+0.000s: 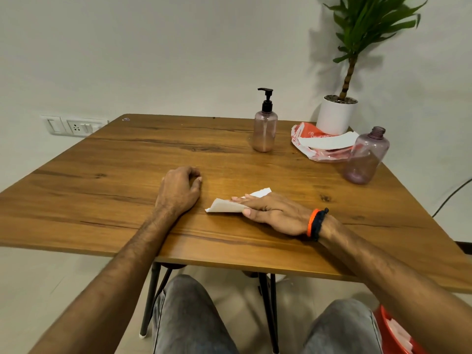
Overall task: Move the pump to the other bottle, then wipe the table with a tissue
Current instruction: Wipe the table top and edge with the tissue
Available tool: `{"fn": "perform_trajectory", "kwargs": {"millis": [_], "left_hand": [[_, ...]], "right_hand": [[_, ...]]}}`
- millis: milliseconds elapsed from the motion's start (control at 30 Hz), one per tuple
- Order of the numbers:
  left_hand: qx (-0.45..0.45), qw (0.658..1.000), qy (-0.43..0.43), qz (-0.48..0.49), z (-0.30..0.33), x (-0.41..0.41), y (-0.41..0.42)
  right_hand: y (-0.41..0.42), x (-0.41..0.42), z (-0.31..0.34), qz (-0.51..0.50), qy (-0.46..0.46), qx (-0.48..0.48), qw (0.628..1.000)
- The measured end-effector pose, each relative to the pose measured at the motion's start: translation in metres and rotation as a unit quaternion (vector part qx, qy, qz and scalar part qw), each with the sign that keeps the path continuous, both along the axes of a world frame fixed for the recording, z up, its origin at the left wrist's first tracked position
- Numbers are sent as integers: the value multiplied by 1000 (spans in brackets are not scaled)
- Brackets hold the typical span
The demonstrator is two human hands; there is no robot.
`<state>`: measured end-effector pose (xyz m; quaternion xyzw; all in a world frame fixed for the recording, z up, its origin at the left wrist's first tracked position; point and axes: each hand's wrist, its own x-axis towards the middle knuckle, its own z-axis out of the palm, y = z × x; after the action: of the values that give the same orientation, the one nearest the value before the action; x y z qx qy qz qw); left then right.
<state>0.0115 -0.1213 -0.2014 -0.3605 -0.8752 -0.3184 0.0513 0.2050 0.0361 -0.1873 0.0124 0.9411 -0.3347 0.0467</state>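
A pinkish bottle (pixel 264 131) with the black pump (pixel 267 99) screwed on stands upright at the back of the wooden table (pixel 102 180). A second bottle (pixel 365 157) with an open neck stands at the right edge. My right hand (pixel 274 213) lies flat with straight fingers pressing a folded white tissue (pixel 227 205) onto the table near its front middle. My left hand (pixel 178 190) rests on the table to the left of the tissue, fingers loosely curled and holding nothing.
A red-and-white tissue packet (pixel 319 144) lies at the back right beside a potted plant (pixel 337 116) in a white pot. A wall socket (pixel 76 127) sits left of the table. A red bin (pixel 398 335) stands by my right knee.
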Motion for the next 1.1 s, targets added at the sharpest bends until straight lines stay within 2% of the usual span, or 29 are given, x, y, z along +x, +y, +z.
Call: {"fn": "perform_trajectory", "kwargs": {"millis": [67,133,200,267,333,433,533,633,767,833,900,1100], "left_hand": [[-1,1000,0,0,0,1,0],[-3,1000,4,-3,1,2,-1],[-10,1000,10,-17,1,3,-1],[-13,999,18,-28,1,4,-1],[-14,999,29,-34,-1,4,-1],[-19,998,38,-41,-3,2,-1],[-30,998,41,-43,-4,0,-1],[-41,997,43,-42,-4,0,1],[-41,998,39,-41,-5,1,1],[-43,998,34,-43,-5,0,2],[-48,997,33,-45,-5,0,1],[-53,997,28,-40,-5,2,1]], "right_hand": [[1,2,4,-7,3,-97,995],[3,3,11,-44,26,-222,974],[8,1,18,-91,39,-368,925],[14,-5,27,-136,74,-428,890],[21,-16,36,-196,125,-402,886],[29,-34,47,-263,185,-295,900],[37,-55,47,-293,235,-117,919],[40,-65,45,-257,284,100,918],[41,-74,32,-158,198,242,937],[43,-75,22,-104,133,261,950],[42,-73,13,-77,81,227,968],[36,-69,2,-73,37,124,989]]}}
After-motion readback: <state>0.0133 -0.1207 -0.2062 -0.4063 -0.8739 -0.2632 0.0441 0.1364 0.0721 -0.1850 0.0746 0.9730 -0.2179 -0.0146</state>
